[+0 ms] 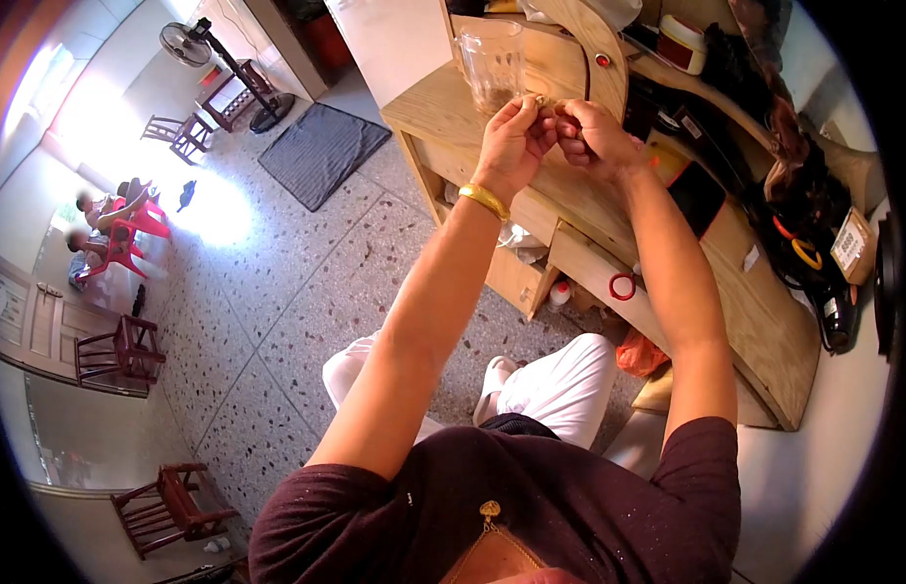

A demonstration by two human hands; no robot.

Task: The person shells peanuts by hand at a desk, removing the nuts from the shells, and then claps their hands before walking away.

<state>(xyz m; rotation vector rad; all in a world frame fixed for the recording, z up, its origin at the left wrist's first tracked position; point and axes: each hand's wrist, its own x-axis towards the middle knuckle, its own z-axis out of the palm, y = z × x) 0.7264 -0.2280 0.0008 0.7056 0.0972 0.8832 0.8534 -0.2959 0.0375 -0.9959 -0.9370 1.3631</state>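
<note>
My left hand point(514, 146) and my right hand point(601, 138) meet above the wooden desk point(428, 109), fingers pinched close together. Between the fingertips shows a small yellowish-brown piece point(541, 100), too small to name. Most of it is hidden by the fingers. Just beyond my left hand stands a clear handled jug point(494, 60) with some brownish contents at its bottom. A gold bangle point(485, 200) circles my left wrist.
A dark flat tablet-like object point(696, 198), a white jar point(681, 45), and black cables lie on the desk's right side. A red ring point(621, 286) hangs at the drawer front. Far left, two people sit by red plastic stools point(122, 250), near a standing fan point(185, 45).
</note>
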